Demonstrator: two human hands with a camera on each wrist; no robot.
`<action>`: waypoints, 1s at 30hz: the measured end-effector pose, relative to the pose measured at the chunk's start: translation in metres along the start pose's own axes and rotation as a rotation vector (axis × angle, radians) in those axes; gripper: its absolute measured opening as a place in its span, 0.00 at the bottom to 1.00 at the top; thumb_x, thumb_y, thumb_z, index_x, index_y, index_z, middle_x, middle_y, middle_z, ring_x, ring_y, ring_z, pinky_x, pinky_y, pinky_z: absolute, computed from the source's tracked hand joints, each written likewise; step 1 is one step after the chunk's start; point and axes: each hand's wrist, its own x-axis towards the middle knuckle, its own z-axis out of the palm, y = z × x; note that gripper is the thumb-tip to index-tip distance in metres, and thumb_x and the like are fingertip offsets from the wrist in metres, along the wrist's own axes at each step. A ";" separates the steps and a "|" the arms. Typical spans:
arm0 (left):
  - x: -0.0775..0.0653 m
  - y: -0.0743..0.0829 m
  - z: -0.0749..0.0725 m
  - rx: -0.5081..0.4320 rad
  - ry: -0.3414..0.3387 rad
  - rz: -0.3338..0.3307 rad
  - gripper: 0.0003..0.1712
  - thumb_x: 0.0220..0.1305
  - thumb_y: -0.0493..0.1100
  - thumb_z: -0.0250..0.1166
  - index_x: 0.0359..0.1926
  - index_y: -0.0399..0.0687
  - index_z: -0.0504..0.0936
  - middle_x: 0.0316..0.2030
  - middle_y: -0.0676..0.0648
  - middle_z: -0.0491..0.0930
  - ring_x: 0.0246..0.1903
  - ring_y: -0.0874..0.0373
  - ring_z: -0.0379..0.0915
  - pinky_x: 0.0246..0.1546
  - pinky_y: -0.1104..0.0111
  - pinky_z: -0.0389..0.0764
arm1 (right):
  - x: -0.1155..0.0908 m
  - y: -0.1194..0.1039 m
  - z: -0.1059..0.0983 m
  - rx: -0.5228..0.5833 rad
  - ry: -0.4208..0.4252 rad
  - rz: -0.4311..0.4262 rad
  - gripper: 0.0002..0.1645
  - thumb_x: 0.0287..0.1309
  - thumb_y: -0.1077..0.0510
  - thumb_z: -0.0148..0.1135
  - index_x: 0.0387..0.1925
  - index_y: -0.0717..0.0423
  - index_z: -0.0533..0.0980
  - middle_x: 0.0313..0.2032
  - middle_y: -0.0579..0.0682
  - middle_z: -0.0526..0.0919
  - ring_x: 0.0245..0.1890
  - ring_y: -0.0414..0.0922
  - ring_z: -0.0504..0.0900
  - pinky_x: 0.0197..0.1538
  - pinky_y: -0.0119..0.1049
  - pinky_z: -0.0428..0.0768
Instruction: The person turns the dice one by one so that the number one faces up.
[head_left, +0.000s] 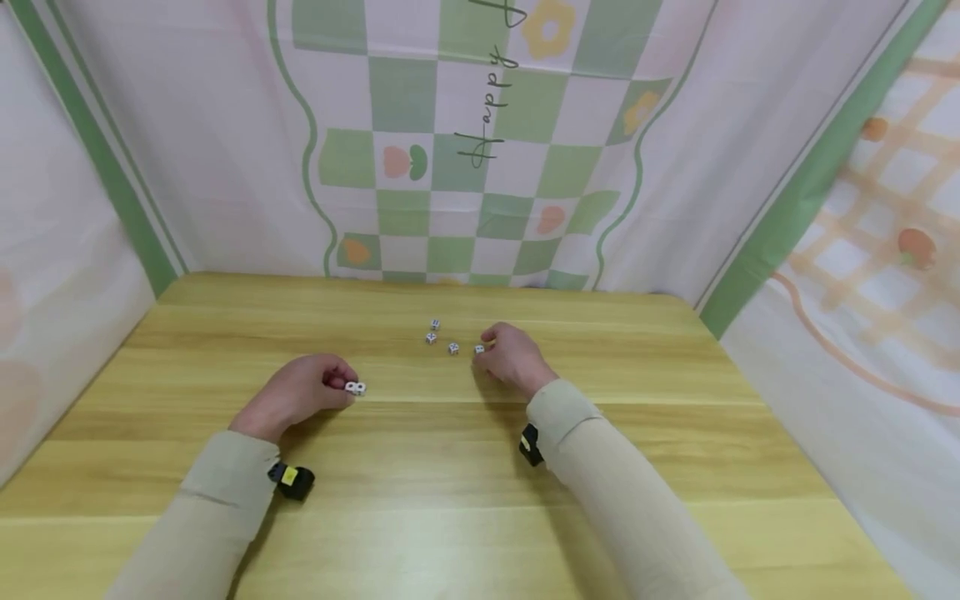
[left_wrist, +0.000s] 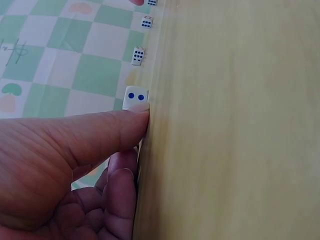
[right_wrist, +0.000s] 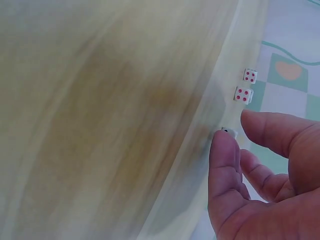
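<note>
Between the thumb and fingers of my left hand (head_left: 303, 387) are two white dice (head_left: 356, 388), side by side at the tabletop. In the left wrist view, the thumb tip overlaps the edge of a die with two blue dots (left_wrist: 135, 95); the other die is hidden. Farther back, my right hand (head_left: 513, 354) has its thumb and fingers spread around another small die (head_left: 479, 350). The right wrist view shows a gap between thumb and index finger, with that die (right_wrist: 227, 131) mostly behind the index fingertip.
Three more dice lie left of the right hand: one nearest it (head_left: 453, 348), one farther left (head_left: 431, 338) and one behind that (head_left: 435, 324). They rest on a wood-grain table (head_left: 405, 492). A patterned cloth (head_left: 465, 208) hangs along the table's back edge.
</note>
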 end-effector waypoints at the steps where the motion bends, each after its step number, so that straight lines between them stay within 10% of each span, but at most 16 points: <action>1: 0.000 0.001 0.000 -0.006 -0.002 -0.008 0.10 0.65 0.39 0.72 0.47 0.45 0.85 0.41 0.47 0.81 0.41 0.52 0.73 0.44 0.61 0.73 | 0.001 -0.001 0.000 -0.016 0.001 -0.003 0.32 0.66 0.58 0.68 0.68 0.62 0.71 0.45 0.54 0.85 0.31 0.42 0.82 0.38 0.33 0.80; 30: 0.003 0.005 -0.004 -0.003 -0.047 -0.037 0.12 0.63 0.38 0.73 0.47 0.43 0.84 0.40 0.46 0.81 0.40 0.52 0.72 0.42 0.62 0.74 | 0.017 -0.004 0.008 -0.186 0.044 -0.027 0.18 0.66 0.55 0.68 0.54 0.57 0.81 0.55 0.55 0.84 0.52 0.52 0.81 0.59 0.47 0.78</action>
